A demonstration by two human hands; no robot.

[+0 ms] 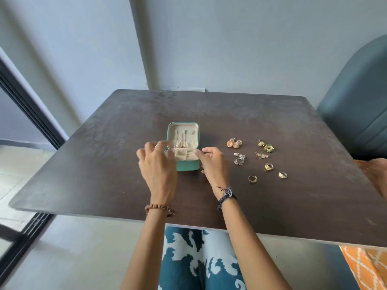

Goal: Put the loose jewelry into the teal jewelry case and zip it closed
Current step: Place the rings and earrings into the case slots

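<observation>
The teal jewelry case (pixel 188 165) stands open on the dark table (pixel 104 153), its cream-lined lid (pixel 183 132) upright at the back. My left hand (pixel 156 162) is at the case's left edge, fingers curled by the rim. My right hand (pixel 213 161) is at its right edge, fingertips on the rim. Loose jewelry lies to the right: orange-gold earrings (pixel 234 142), green-gold earrings (pixel 266 146), a silver cluster piece (pixel 239 159), a small gold triangular piece (pixel 261 155) and three gold rings (pixel 269 166), (pixel 283 174), (pixel 252 178).
A teal chair back (pixel 356 101) stands behind the table's right corner. Another person's arm (pixel 377 174) in orange cloth reaches in at the right edge. A grey wall lies behind; a dark door frame (pixel 25 105) runs along the left.
</observation>
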